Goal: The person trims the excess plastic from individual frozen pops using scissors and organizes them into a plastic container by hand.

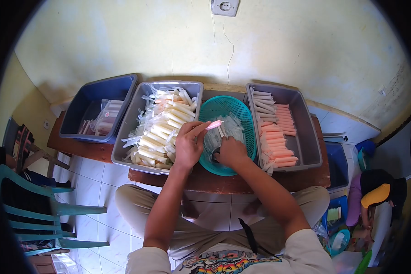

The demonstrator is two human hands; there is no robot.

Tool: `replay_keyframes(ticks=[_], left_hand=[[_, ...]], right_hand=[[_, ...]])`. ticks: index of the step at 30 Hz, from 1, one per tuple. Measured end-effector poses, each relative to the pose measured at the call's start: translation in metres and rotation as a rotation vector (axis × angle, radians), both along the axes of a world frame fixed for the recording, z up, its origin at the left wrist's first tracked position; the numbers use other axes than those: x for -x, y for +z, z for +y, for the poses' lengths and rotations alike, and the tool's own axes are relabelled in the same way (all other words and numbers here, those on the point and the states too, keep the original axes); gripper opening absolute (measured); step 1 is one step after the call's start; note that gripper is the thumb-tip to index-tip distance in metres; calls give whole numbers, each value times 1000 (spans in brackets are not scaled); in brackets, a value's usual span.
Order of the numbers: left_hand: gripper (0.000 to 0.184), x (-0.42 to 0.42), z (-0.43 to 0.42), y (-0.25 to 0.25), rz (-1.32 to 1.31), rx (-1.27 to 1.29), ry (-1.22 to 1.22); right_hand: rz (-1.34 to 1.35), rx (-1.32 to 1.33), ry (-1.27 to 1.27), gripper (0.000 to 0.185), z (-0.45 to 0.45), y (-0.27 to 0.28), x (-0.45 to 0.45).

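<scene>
My left hand [189, 142] pinches a slim pink ice-pop tube [213, 125] above a teal plastic basket [248, 119]. My right hand [233, 151] grips a pair of scissors [216, 156] by its dark handles, with the blades pointing up at the tube's end. Whether the blades touch the tube I cannot tell. Clear plastic scraps [233, 125] lie in the basket under both hands. Left of the basket, a grey tub [119, 150] is heaped with cream and a few orange tubes [157, 141]. A second grey tub [308, 137] on the right holds rows of orange and pale tubes [274, 141].
A dark blue tub [73, 116] with bagged tubes [106, 116] stands at the far left of the wooden bench [192, 182]. A green plastic chair [32, 210] is at lower left. At right, another person [374, 194] bends beside basins [340, 239]. A wall rises behind the bench.
</scene>
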State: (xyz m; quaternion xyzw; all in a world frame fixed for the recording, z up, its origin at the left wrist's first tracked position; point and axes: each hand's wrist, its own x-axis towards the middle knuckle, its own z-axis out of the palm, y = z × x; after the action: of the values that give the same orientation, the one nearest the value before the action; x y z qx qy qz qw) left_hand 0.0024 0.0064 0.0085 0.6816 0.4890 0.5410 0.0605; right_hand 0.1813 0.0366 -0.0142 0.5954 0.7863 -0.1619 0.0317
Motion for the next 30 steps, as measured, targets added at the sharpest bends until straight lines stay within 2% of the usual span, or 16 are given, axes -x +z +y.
replay_keyframes(ticks=[1,3,4,5,6,7,8,9,11,14,18,22,27,30], left_hand=[[36,0,0,1,-24,5,-10],[37,-3,-2,8,-48,7,-23],[35,-7,-6,14,-157,97,-60],[34,-11,-8,18,-266,189,-98],[34,-16,-7,15,-265,190,-101],[31,-20,-6,11,-455,244,-195],[29,-24,-4,7,-643,299,-290],[29,-28,-7,13,-635,303,-296],[26,-39,-13,25,-842,414,-384],[25,-58,-18,32,-899,445,-443],[24,-81,-16,35,-896,498,-514],[23,-106,-8,36,-922,547,-558],[26,-131,7,39,-774,442,-563],[27,-146,23,46,-818,444,-541]], right_hand=[[-2,-3,2,83,-6,11,-2],[191,-151,12,65,-20,32,-7],[191,-153,11,65,-21,38,-11],[375,-192,33,61,-22,43,-17],[560,-230,54,57,-23,49,-23],[563,-230,51,57,-26,61,-29],[748,-88,-38,53,-31,74,-35],[931,54,-130,48,-33,82,-41],[966,32,-88,47,-32,86,-56],[994,-63,17,43,-36,93,-73],[911,-276,54,36,-38,96,-94],[929,-246,7,31,-34,103,-123],[799,-414,66,23,-30,113,-165],[696,-539,80,22,-24,113,-196]])
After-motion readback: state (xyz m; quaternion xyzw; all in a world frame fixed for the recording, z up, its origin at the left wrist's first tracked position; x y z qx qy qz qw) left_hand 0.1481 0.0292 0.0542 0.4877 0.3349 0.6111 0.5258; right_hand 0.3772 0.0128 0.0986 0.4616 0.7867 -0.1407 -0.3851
